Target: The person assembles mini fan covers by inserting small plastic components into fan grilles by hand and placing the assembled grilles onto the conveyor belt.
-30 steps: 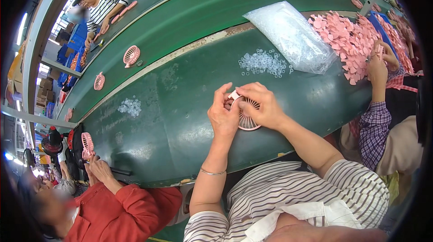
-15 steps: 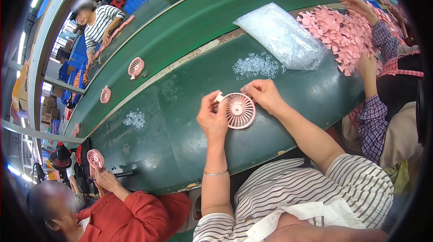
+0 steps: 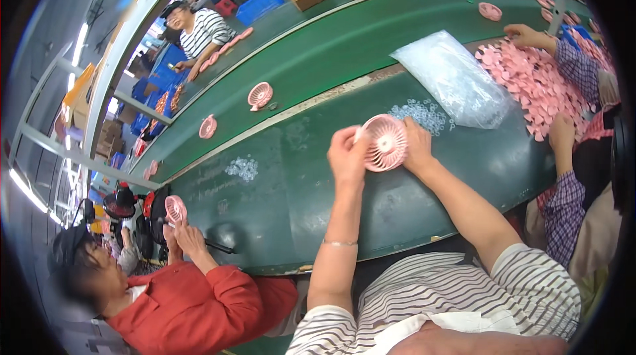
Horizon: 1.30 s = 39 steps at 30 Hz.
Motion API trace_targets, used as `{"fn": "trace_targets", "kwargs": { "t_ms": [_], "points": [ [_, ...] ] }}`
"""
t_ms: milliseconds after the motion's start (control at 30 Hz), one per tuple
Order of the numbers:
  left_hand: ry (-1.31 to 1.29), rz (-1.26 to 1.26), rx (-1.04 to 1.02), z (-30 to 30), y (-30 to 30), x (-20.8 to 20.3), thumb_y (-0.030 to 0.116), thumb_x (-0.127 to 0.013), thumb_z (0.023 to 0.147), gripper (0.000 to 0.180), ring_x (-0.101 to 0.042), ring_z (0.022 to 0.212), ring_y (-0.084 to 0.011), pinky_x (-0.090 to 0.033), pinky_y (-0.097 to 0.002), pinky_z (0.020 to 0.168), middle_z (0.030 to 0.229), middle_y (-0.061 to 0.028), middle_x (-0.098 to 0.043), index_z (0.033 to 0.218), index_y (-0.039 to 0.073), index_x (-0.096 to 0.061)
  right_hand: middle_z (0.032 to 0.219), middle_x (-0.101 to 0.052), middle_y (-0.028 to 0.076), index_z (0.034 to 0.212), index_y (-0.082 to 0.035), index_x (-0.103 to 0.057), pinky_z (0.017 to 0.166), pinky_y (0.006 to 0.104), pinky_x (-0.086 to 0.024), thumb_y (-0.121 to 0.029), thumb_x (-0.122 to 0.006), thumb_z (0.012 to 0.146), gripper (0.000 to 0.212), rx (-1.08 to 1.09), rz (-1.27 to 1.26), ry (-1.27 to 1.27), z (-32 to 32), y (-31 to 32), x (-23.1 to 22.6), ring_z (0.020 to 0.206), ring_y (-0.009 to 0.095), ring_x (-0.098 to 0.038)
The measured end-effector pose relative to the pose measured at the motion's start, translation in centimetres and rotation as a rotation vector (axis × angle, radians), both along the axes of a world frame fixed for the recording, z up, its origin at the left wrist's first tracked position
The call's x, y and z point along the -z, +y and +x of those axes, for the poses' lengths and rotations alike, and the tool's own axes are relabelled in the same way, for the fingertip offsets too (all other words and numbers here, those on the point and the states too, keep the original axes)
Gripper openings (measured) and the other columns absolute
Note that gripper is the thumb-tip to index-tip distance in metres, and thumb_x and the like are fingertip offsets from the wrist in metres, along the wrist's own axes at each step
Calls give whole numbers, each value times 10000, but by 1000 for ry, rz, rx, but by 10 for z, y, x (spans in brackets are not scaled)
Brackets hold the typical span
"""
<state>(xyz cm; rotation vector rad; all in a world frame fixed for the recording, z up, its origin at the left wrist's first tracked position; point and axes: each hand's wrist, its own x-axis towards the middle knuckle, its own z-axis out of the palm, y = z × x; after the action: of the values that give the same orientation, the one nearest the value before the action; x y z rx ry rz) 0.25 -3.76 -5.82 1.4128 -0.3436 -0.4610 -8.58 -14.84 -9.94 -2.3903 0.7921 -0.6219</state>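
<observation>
We hold a pink fan housing [image 3: 385,143], round and slatted, above the green table [image 3: 318,209]; our left hand [image 3: 348,155] grips its left rim. It partly hides our right hand [image 3: 419,148], whose finger spread we cannot tell. Beyond lie clear rings [image 3: 427,115], a plastic bag [image 3: 457,80] and pink blades [image 3: 533,80].

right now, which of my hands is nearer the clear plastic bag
Right. Your right hand is at the right edge of the round pink grille, below and left of the bag; your left hand holds the grille's left side, farther from the bag.
</observation>
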Motion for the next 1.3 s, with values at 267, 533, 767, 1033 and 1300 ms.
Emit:
{"fn": "trace_targets", "kwargs": {
  "t_ms": [267, 533, 767, 1033, 1300],
  "points": [
    [193, -46, 452, -62, -160, -6, 179, -670, 758, 384, -621, 747, -197, -496, -302, 628, 902, -135, -601, 1027, -33, -498, 1002, -576, 109, 1125, -64, -473, 826, 392, -404, -298, -611, 769, 447, 56, 240, 100, -32, 6, 10, 1019, 265, -521],
    [-142, 37, 746, -61, -178, -25, 203, -633, 818, 487, -559, 926, -146, -454, -258, 805, 1082, -111, -584, 1224, -18, -481, 757, -547, 127, 856, -41, -534, 599, 419, -455, -105, -561, 780, 103, 126, -38, 92, -42, 3, 7, 705, 318, -573],
    [-458, 386, -754, 201, -31, 54, 143, -602, 731, 224, -596, 637, -263, -457, -369, 627, 639, -137, -594, 615, -43, -557, 760, -532, 110, 777, -53, -536, 583, 427, -443, -91, -628, 725, 112, 3, -46, -158, -60, 29, -20, 701, 311, -561],
    [-140, 1209, -757, 166, 10, 54, 473, -592, 758, 564, -600, 970, -302, -379, -439, 870, 987, -152, -643, 1077, 18, -495, 712, -547, 84, 753, -62, -542, 572, 399, -435, -38, -627, 699, 103, -20, 60, -175, -112, 45, -11, 638, 291, -559],
    [-672, 434, -987, 224, 189, -8, 59, -597, 770, 178, -610, 693, -164, -495, -298, 639, 772, -104, -654, 923, -21, -640, 730, -562, 87, 776, -72, -552, 580, 388, -464, -58, -608, 716, 84, -370, 188, -469, -24, 82, -24, 658, 291, -579]
  ]
}}
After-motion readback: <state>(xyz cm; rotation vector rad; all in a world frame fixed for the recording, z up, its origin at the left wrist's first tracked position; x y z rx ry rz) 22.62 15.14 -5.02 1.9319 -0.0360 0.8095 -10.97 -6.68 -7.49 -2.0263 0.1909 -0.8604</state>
